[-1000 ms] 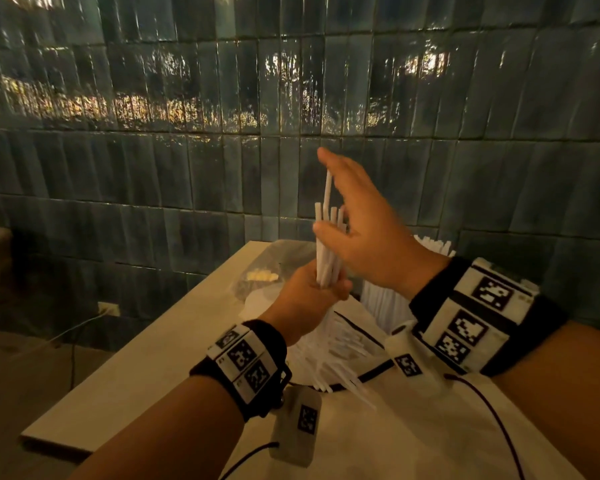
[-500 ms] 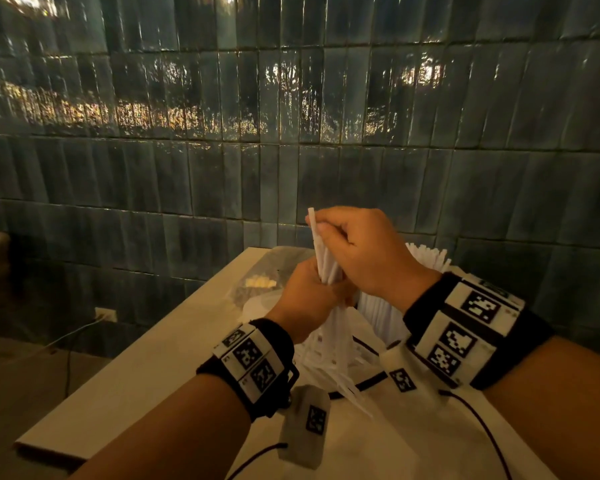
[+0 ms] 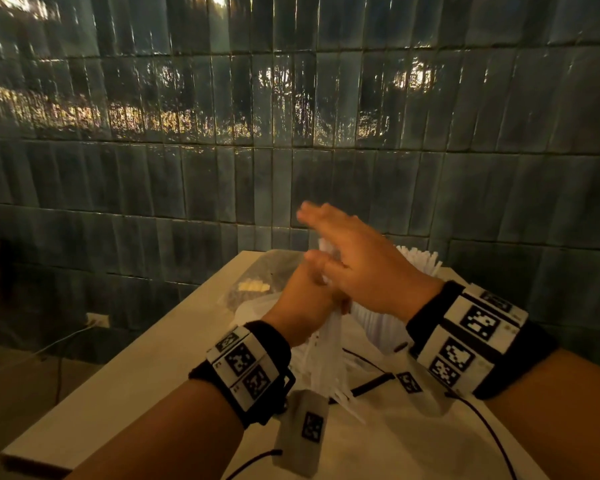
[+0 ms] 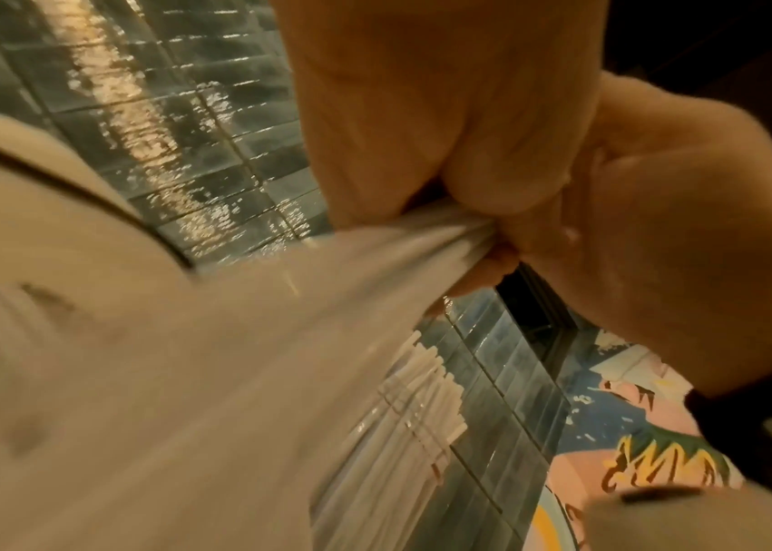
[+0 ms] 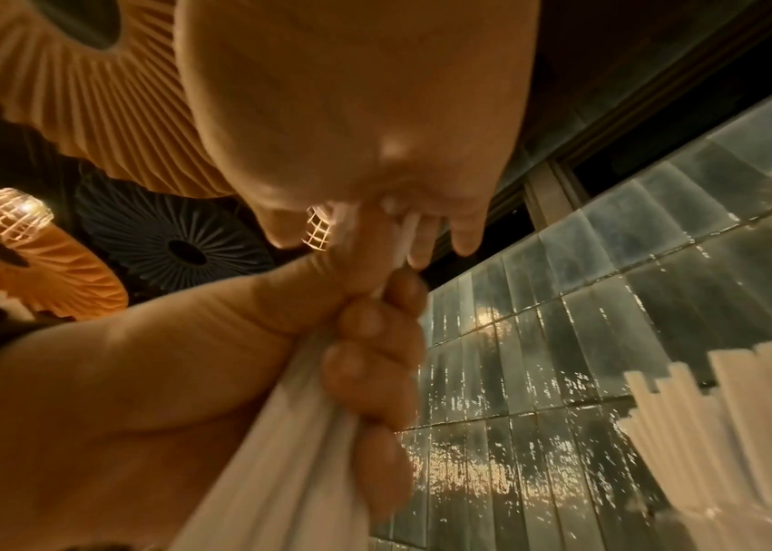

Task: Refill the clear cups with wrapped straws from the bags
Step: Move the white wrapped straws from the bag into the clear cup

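Your left hand point(image 3: 303, 303) fists round the straws point(image 3: 328, 344) above the bag point(image 3: 378, 427), upright so their ends can be evened. Your right hand point(image 3: 364, 271), fingers loose and flat, taps the tops level. Behind it, the cup point(image 3: 418, 268) looks full.

straw bundle point(image 3: 328, 336) blurred, cup point(image 3: 383, 327) mostly hidden

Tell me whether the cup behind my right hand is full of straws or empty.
Full, or nearly: a dense row of white straw tops stands up behind the right hand. The cup's wall and bottom are hidden.
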A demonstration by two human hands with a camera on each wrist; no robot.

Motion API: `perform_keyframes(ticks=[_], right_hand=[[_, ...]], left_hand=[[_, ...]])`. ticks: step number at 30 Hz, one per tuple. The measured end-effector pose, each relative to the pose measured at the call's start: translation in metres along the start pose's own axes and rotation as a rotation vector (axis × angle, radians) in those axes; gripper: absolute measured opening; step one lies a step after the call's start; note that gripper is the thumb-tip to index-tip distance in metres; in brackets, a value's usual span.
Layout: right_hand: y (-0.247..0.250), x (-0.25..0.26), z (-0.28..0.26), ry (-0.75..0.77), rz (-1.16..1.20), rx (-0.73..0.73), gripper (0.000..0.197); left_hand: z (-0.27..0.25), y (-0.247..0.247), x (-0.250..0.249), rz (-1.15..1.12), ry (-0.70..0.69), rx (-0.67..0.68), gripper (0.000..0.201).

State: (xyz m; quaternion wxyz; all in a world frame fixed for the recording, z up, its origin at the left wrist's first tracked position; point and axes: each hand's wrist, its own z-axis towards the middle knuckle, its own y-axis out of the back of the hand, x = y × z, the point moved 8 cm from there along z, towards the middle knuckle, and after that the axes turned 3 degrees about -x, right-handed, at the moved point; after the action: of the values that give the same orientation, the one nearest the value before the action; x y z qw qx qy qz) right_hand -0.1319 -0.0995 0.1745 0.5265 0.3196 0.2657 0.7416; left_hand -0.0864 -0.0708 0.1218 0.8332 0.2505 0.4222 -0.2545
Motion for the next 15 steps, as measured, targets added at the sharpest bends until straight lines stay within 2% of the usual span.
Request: perform_keyframes(ticks=[2, 4, 7, 11, 13, 15], right_hand=[[0.014, -0.014, -0.005, -0.077, 0.225, -0.124, 0.060], [0.019, -0.036, -0.013, -0.248, 0.358, -0.194, 0.062], [0.005, -0.054, -0.027, -0.410, 0.421, -0.081, 0.063], [-0.017, -0.043, -0.037, -0.357, 0.491, 0.136, 0.075], [-0.019, -0.039, -0.037, -0.326, 0.464, 0.135, 0.072], [-0.011, -0.043, -0.035, -0.338, 0.458, 0.074, 0.056]], left_hand=[[0.003, 0.010, -0.004, -0.128, 0.017, -0.031, 0.008], [0.008, 0.016, -0.006, -0.213, 0.014, -0.051, 0.011], [0.015, 0.009, -0.009, -0.297, 0.002, -0.035, 0.014], [0.025, -0.003, -0.003, -0.263, 0.082, -0.097, 0.035], [0.030, -0.009, -0.004, -0.181, 0.093, -0.108, 0.042], [0.033, -0.014, -0.008, -0.179, 0.095, -0.096, 0.039]])
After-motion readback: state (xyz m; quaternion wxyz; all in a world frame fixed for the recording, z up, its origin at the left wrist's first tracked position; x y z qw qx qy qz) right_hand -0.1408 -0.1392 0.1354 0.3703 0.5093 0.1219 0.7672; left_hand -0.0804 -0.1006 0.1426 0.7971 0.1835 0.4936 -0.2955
